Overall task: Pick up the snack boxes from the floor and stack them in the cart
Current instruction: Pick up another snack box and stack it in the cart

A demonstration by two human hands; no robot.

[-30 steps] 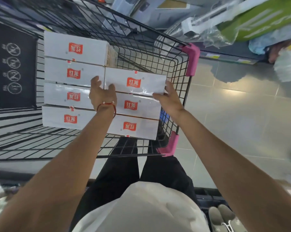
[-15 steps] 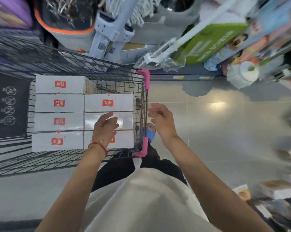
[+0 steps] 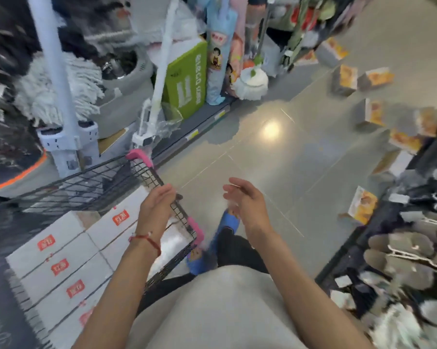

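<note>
I see the left hand [image 3: 157, 205] over the near rim of the wire cart [image 3: 91, 182], its fingers loosely extended and holding nothing. The right hand [image 3: 245, 200] is near it over the grey floor [image 3: 275, 167], fingers likewise slack and empty. White boxes [image 3: 61, 248] with red labels lie flat in 2 side-by-side columns inside the cart, under the left forearm, while several orange-printed boxes [image 3: 374, 113] lie scattered and blurred on the floor, well off to the right.
</note>
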